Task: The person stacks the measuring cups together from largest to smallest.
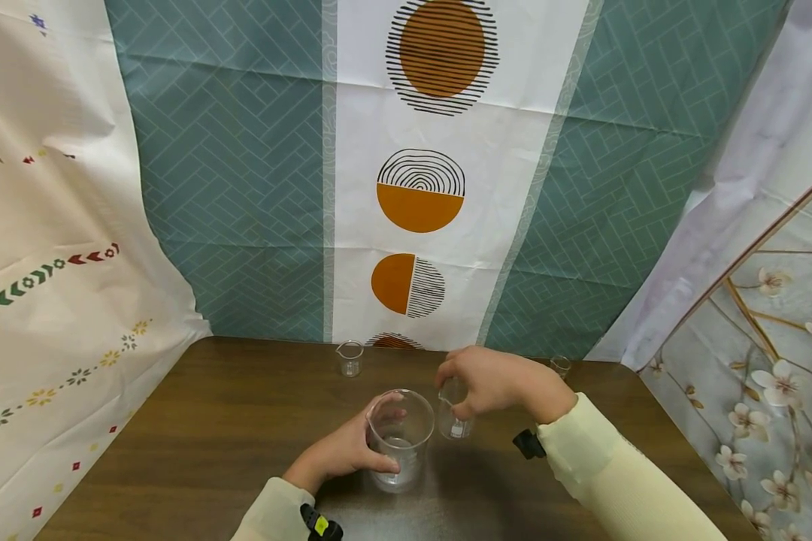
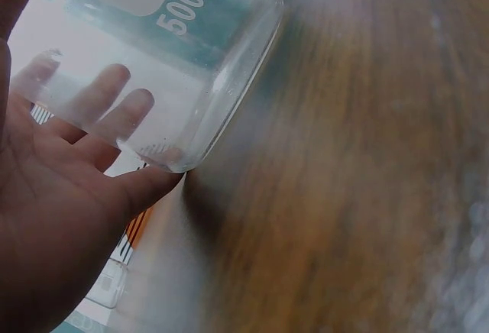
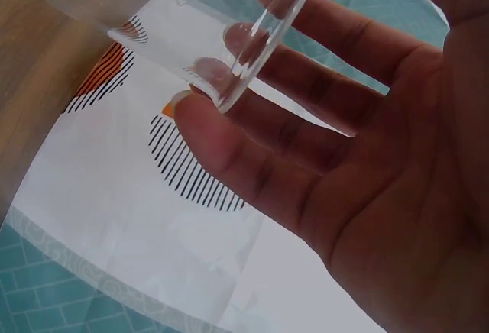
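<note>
A large clear glass beaker (image 1: 409, 458) stands upright in front of me, and my left hand (image 1: 341, 453) grips it around its side, thumb toward me. In the left wrist view the beaker (image 2: 183, 58) bears a white "500ml" mark. To its right, my right hand (image 1: 497, 382) holds a smaller glass beaker (image 1: 456, 430) from above, near the rim. The right wrist view shows the fingers (image 3: 283, 134) curled along the rim of that smaller beaker (image 3: 176, 35). The two beakers are close together; whether either base is lifted off the wood, I cannot tell.
A small beaker (image 1: 350, 361) stands at the back of the brown wooden table (image 1: 243, 406). Another small beaker (image 1: 561, 365) is at the back right, partly hidden by my right forearm. Patterned cloths (image 1: 237, 188) hang behind and at both sides of the table.
</note>
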`<state>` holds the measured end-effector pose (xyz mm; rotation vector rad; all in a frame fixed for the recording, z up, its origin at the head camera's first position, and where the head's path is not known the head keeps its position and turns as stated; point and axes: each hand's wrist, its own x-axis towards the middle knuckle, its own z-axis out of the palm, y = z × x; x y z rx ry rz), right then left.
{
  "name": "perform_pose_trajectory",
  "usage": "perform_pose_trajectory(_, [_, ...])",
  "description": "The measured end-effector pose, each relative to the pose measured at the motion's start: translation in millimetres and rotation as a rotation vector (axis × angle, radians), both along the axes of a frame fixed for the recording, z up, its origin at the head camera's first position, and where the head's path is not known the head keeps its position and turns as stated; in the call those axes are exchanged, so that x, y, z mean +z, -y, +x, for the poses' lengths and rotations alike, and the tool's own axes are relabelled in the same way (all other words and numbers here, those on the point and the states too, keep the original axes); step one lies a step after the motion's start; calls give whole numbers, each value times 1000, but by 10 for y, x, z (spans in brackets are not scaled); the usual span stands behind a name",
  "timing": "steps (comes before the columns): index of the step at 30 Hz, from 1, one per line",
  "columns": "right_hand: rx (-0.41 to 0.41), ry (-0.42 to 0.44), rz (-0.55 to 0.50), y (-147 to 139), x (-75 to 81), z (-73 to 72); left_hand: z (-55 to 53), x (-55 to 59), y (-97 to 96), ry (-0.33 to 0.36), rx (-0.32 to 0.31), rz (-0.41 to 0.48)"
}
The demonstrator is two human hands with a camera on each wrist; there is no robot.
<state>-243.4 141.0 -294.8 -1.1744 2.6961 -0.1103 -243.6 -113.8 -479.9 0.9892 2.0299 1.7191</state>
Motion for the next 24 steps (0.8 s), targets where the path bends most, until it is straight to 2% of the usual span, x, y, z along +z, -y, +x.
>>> perform_pose_trajectory(15, [66,30,11,83,88,103,7,28,17,-3,12,-17])
perform_pose_trajectory(24, [83,63,-3,92,112,149,4,7,12,2,8,-20])
